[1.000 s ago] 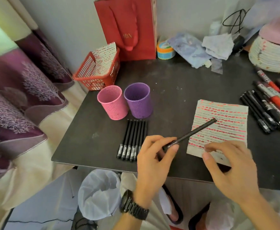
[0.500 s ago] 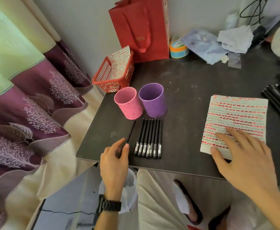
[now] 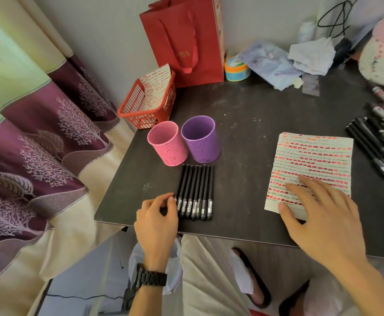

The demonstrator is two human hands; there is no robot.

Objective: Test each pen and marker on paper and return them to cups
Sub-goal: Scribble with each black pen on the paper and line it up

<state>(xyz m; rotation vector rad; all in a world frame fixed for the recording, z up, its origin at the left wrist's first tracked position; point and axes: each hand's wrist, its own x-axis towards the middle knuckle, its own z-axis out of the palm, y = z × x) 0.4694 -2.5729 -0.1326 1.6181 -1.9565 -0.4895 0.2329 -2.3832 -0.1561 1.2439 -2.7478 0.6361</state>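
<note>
Left hand at slim black pens, right hand flat on paper

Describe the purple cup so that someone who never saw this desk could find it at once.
On the dark tabletop, look left, in front of the red plastic basket, where two cups stand side by side behind a row of black pens. The purple perforated plastic cup is the right one; the pink perforated plastic cup beside it differs only in colour.
</note>
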